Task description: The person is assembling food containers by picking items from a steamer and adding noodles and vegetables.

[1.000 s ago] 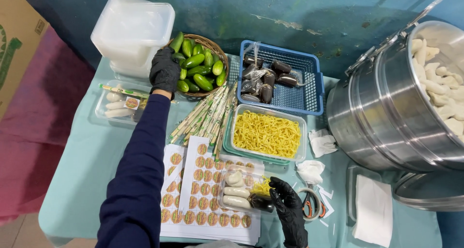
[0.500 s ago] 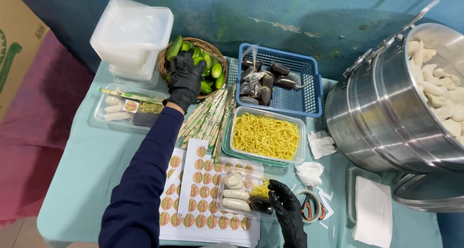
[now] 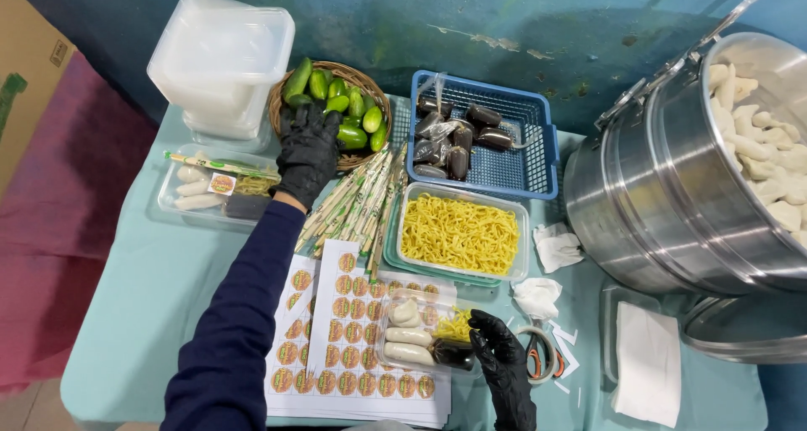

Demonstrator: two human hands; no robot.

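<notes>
Resting at the near edge of the worktop (image 3: pixel 126 313), the right hand (image 3: pixel 504 368) in its black glove had its fingers pinched on a dark sachet (image 3: pixel 454 353) at the corner of a clear tray (image 3: pixel 420 330) (white dumplings and a tuft of yellow noodles lay inside it). The tray sat on sheets of round stickers (image 3: pixel 336 313). Just beyond stood a tub of yellow noodles (image 3: pixel 461 233), with a bundle of wrapped chopsticks (image 3: pixel 357 200) beside it. Farther out, the left hand (image 3: pixel 307 149) reached across them, its fingers curled down over the near rim of a basket (image 3: pixel 357 158) of small green cucumbers (image 3: pixel 345 103); whether they gripped one I could not tell. A filled tray (image 3: pixel 214 197) lay left of that hand.
</notes>
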